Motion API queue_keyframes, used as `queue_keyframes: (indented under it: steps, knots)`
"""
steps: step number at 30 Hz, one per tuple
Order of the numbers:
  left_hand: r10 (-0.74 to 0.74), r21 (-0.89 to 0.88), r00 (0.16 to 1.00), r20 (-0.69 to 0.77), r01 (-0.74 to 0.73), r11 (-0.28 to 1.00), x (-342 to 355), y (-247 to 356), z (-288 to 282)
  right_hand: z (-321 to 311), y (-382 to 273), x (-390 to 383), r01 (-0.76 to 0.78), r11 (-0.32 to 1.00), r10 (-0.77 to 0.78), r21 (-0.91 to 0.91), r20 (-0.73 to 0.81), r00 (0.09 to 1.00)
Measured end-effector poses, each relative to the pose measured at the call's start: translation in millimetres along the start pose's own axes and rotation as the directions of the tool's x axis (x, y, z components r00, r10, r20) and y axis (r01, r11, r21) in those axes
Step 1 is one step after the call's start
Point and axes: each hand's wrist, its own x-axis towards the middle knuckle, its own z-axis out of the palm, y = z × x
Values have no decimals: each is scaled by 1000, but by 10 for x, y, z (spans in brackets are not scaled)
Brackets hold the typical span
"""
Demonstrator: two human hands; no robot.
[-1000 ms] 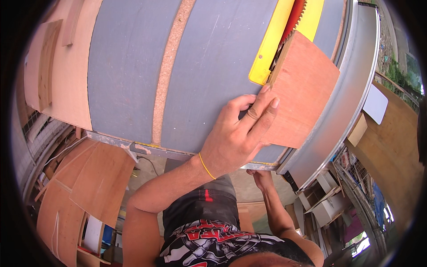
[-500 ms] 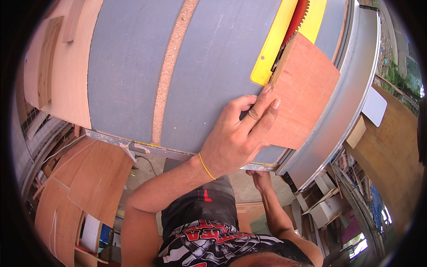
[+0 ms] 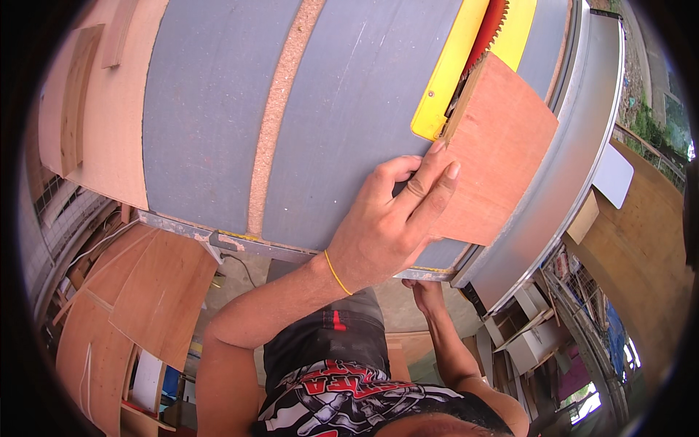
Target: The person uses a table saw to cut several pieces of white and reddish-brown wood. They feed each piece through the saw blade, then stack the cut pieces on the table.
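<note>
A stack of reddish plywood pieces (image 3: 502,153) lies on the grey table saw top (image 3: 357,102), its left edge beside the slot of the yellow insert plate (image 3: 429,109). The toothed red saw blade (image 3: 489,33) stands at the far end of that edge. My left hand (image 3: 400,211) presses on the near left corner of the plywood, two fingers stretched over it and the others bent at its side. Below the table's front edge is my right hand (image 3: 424,290), its fingers curled and partly hidden by the edge; what they hold, if anything, is out of sight.
A long silver fence (image 3: 561,182) runs along the plywood's right side. Wood strips (image 3: 80,102) lie on a pale board at the left. Large plywood sheets (image 3: 164,298) lean at the lower left, and offcuts (image 3: 535,342) are piled at the lower right.
Almost nothing differs. My left hand and the plywood keep the same place against the blade, and my right hand stays under the front edge.
</note>
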Motion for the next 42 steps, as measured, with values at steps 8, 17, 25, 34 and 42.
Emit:
queue_keyframes:
  steps: [8,17,25,34,42]
  knots:
    - [3,-4,1000,-4,-3,1000,-1,-8,8,-6,14,2,5,1000,-5,-1,-2,1000]
    - [15,7,1000,-17,-15,1000,7,-12,-3,55,-68,-1,-2,1000,2,10,19,1000]
    - [15,9,1000,-22,-15,1000,11,-15,-12,-71,-44,31,-61,998,58,35,96,994]
    - [16,13,1000,-9,-16,1000,15,-2,-30,-167,-24,83,-117,990,94,82,240,966]
    - [16,20,1000,-13,-16,1000,17,0,-13,-110,-106,112,-172,975,119,142,323,939]
